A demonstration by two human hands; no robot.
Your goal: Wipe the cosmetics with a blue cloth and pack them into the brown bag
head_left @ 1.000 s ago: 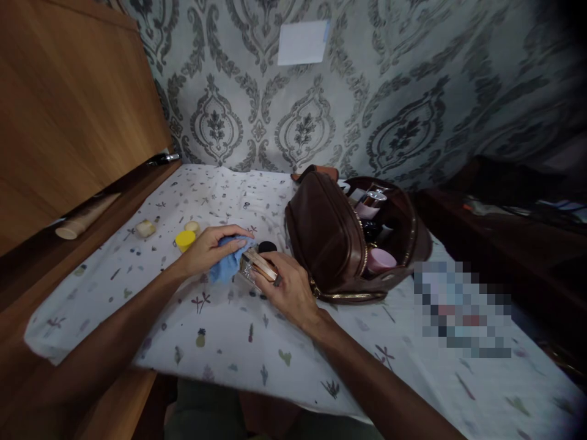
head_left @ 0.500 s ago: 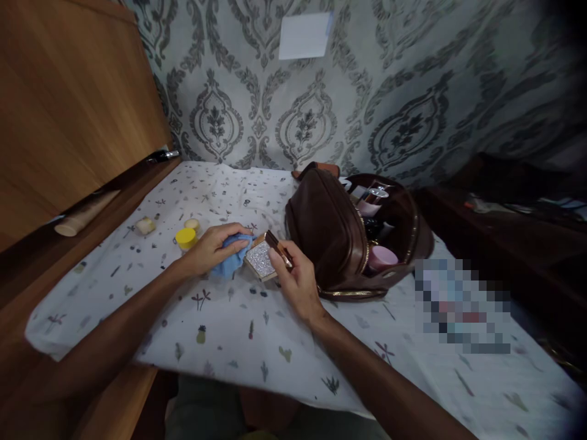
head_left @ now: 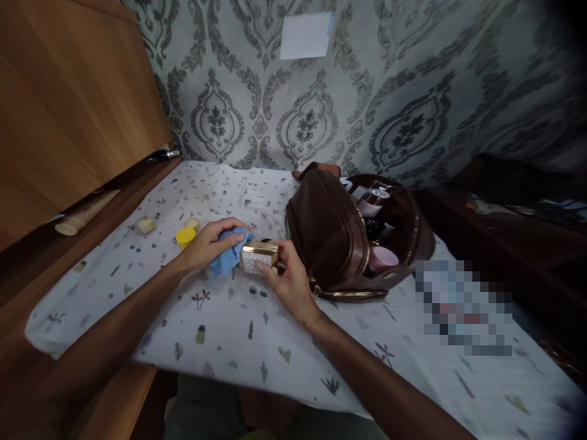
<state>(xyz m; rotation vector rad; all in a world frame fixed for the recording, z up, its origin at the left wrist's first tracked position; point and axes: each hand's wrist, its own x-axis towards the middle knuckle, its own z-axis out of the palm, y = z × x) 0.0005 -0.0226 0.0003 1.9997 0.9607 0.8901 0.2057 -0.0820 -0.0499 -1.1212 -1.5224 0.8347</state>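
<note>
My right hand (head_left: pixel 282 278) grips a small gold case (head_left: pixel 259 256) with a glittery face, holding it just above the patterned cloth. My left hand (head_left: pixel 211 240) is closed on a blue cloth (head_left: pixel 228 255) and presses it against the case's left end. Right of the hands stands an open brown leather toiletry bag (head_left: pixel 328 235) with a pink jar (head_left: pixel 380 258) and other small containers inside.
A yellow-lidded jar (head_left: pixel 185 236) and two small pale items (head_left: pixel 145 225) lie left of my left hand on the printed white cloth (head_left: pixel 238 342). A beige tube (head_left: pixel 85 212) rests on the wooden ledge at left. Dark furniture stands at right.
My right hand has turned the gold case, so its narrow gold side now faces up. The blue cloth stays against it. The hands shifted slightly.
</note>
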